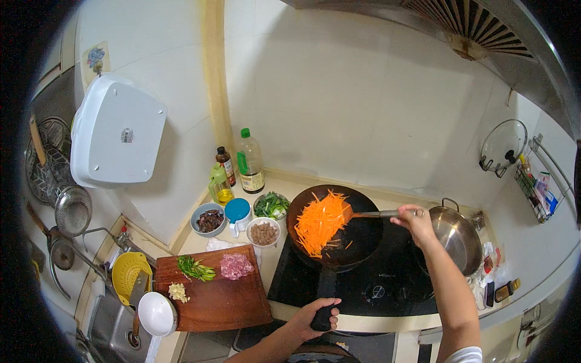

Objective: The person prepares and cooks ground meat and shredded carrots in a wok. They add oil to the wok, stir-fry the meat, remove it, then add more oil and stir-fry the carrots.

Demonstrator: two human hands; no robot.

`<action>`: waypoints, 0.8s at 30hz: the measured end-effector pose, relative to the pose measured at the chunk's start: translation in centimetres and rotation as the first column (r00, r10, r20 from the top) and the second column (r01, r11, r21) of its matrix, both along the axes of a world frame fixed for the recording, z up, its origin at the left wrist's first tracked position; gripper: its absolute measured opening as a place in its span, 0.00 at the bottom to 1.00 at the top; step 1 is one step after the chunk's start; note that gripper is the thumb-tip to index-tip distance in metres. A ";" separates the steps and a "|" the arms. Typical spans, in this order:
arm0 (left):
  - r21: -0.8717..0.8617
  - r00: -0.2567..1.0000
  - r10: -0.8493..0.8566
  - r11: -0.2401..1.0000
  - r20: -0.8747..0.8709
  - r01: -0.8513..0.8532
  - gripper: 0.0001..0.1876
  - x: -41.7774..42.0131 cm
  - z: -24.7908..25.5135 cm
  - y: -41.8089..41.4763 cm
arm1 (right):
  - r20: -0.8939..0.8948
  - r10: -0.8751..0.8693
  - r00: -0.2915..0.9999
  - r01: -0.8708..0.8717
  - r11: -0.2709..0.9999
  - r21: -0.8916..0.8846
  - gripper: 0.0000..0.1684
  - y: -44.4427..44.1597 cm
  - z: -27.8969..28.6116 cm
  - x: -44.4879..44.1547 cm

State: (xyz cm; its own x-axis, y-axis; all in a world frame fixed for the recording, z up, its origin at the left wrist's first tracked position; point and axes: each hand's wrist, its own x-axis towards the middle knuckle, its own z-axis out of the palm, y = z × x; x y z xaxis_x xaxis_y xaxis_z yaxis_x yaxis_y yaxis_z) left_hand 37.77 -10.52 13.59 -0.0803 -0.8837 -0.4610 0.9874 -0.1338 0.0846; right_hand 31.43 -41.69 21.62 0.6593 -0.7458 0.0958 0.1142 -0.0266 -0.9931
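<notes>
My left hand [313, 320] grips the black handle of a dark wok [363, 245], which sits on a black glass cooktop [354, 295]. In my right hand [414, 222] is the handle of a spatula [370, 214]. Its blade reaches into the wok, against the right side of a heap of shredded carrot [324, 220]. The carrot covers the wok's left and upper part, and a few loose shreds lie lower on the dark metal. Part of the spatula blade is hidden by the carrot.
Left of the cooktop, a wooden cutting board [222, 299] bears chopped greens, garlic and pink meat. Behind it stand small bowls [263, 232], a blue-lidded container [238, 211] and bottles [250, 163]. A steel pot [456, 240] stands right; a white bowl [157, 314] is by the sink [113, 326].
</notes>
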 end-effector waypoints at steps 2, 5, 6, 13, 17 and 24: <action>0.005 1.000 0.004 1.000 0.016 -0.004 0.16 0.1 0.3 0.1 | -0.042 0.059 0.997 -0.059 0.998 0.007 0.05 1.3 -0.1 -0.4; 0.028 1.000 -0.011 1.000 0.025 0.011 0.16 0.0 0.4 0.0 | -0.107 0.190 0.976 -0.215 0.915 -0.340 0.04 3.3 1.0 -1.6; 0.037 1.000 -0.004 0.999 0.025 0.003 0.16 0.0 0.4 0.1 | -0.225 0.192 0.955 -0.290 0.755 -0.588 0.03 4.5 2.2 -1.9; -0.001 0.999 0.016 1.000 0.031 -0.016 0.16 0.1 -0.1 0.6 | -0.514 0.345 0.785 -0.549 0.005 -0.836 0.08 15.0 7.3 -2.7; 0.015 0.999 -0.012 1.000 0.032 0.011 0.16 -0.1 0.1 0.2 | -0.609 0.219 0.762 -0.629 0.029 -0.777 0.07 12.3 3.7 0.1; 0.051 0.999 -0.004 0.999 0.048 0.002 0.16 -0.1 0.6 0.1 | -0.405 0.208 0.890 -0.425 0.059 -0.903 0.11 8.6 1.6 1.0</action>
